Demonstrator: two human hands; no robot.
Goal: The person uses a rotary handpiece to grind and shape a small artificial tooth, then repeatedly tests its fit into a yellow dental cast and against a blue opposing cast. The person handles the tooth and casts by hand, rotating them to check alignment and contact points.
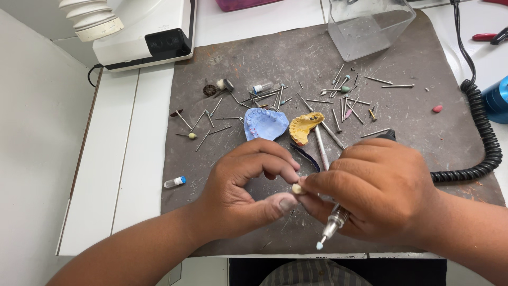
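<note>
1. Both hands meet low over the grey mat (423, 132), fingertips touching at a small cream-coloured piece (297, 188).
2. Left hand (248, 185): thumb and forefinger pinch the cream piece, other fingers curled in an arch above it.
3. Right hand (378, 190): clenched around a rotary handpiece (332, 225); its metal nose sticks out below the palm toward the counter edge, ending in a small pale-blue tip (319, 246). Fingertips also touch the cream piece.
4. Black coiled cord (484, 132) runs along the right side of the mat and in behind the right hand.
5. Blue dental cast (265, 124) lies just beyond the left hand; yellow dental cast (305, 127) just beside it, to its right.
6. Many loose burs and metal shank tools (344, 100) are scattered across the middle of the mat.
7. Clear plastic box (368, 24) stands at the far edge of the mat.
8. Small vial with a blue cap (174, 182) lies on the white counter (121, 159), left of the mat.
9. White machine (148, 32) at far left; small pink lump (437, 108) on the mat at right.
</note>
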